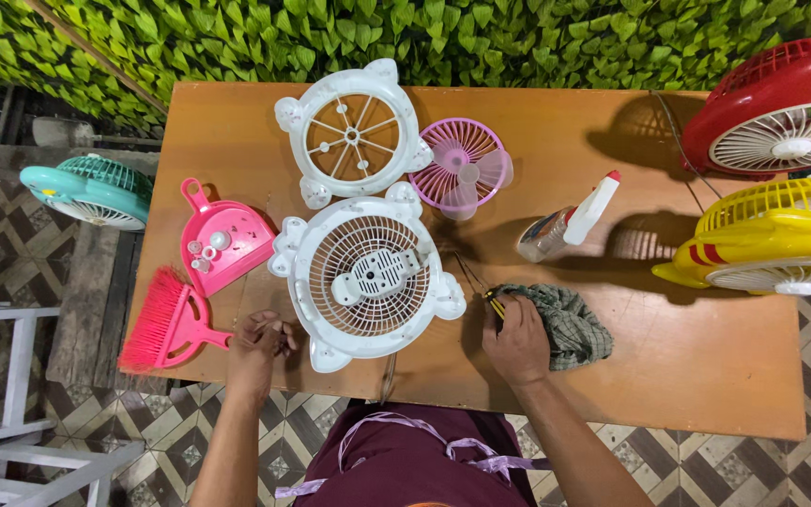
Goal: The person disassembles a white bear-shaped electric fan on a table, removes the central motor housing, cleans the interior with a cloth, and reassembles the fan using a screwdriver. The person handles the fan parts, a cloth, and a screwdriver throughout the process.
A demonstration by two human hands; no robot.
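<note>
A white fan body with a rear grille and motor housing lies face down on the wooden table. My left hand rests curled at its lower left edge, fingers together on something too small to make out. My right hand sits on the table to the right of the fan, touching a grey-green cloth and a yellow-and-black handled tool. Behind lie a white front grille and a pink fan blade.
A pink dustpan holding small parts and a pink brush lie at the left. A spray bottle lies mid-table. Red and yellow fans stand right. A teal fan sits off the table, left.
</note>
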